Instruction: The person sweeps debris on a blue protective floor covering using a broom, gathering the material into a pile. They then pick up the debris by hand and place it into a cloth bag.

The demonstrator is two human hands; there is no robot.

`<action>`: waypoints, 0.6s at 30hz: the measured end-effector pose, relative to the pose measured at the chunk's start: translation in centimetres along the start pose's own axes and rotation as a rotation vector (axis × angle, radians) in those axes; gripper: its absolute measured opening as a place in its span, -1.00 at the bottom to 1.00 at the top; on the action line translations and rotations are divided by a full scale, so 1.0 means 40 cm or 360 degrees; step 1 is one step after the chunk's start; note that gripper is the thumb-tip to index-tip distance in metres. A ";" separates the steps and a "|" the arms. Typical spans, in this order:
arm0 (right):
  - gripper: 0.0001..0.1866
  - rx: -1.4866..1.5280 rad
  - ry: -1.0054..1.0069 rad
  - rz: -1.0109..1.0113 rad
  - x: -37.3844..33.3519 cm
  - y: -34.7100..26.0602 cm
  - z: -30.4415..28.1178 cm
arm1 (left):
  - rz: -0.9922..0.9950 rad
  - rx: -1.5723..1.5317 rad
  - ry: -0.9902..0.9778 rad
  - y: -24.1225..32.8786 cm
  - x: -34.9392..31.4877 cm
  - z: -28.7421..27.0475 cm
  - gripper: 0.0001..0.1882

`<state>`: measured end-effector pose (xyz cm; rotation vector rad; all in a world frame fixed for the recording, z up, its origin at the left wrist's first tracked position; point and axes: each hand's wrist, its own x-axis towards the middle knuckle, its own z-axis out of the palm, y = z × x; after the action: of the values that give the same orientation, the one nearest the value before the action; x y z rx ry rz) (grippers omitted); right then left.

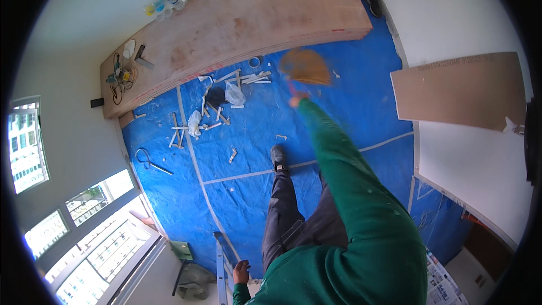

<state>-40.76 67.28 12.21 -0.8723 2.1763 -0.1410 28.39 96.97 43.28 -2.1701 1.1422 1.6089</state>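
Note:
My right hand (297,100) reaches far forward, closed around the pink handle of a broom. The broom's fan-shaped, tan bristles (307,68) are smeared by motion over the blue floor sheeting (361,90). Low in the head view, my left hand (241,271) hangs beside a stepladder (221,265), its fingers loosely bent and apart, with nothing visible in them. Left of the broom lies a litter of pale strips (254,78), a crumpled clear plastic bag (235,94) and a dark bag (215,97). A roll of tape (254,62) is close to the bristles.
A long stack of wooden boards (237,22) runs along the far side, with a corded power tool (118,76) on its left end. Cardboard (457,90) leans on the right wall. More strips and a white bag (195,123) lie at left, near a curved metal tool (152,162).

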 end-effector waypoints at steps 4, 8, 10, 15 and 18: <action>-0.51 0.0213 -0.0340 0.0037 -0.104 -0.345 0.156 | 0.0186 0.0160 -0.0035 0.011 0.000 -0.028 -0.70; -0.53 0.0407 -0.0439 0.0062 -0.298 -0.379 0.121 | 0.0183 0.0093 0.0005 0.053 0.044 -0.042 -0.67; -0.52 0.0587 -0.0366 -0.0020 -0.436 -0.269 0.045 | 0.0220 0.0097 -0.0037 0.078 0.073 -0.054 -0.66; -0.50 0.0680 0.0133 -0.0033 -0.949 0.153 -0.206 | 0.0253 0.0036 -0.0163 0.133 0.185 -0.093 -0.68; -0.47 0.0741 0.0361 0.0121 -1.238 0.399 -0.292 | 0.0253 0.0024 -0.0271 0.155 0.262 -0.100 -0.67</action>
<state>-34.45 108.51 45.40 -0.5262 2.2423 -0.7071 28.15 85.69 37.23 -1.9318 1.2965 1.8037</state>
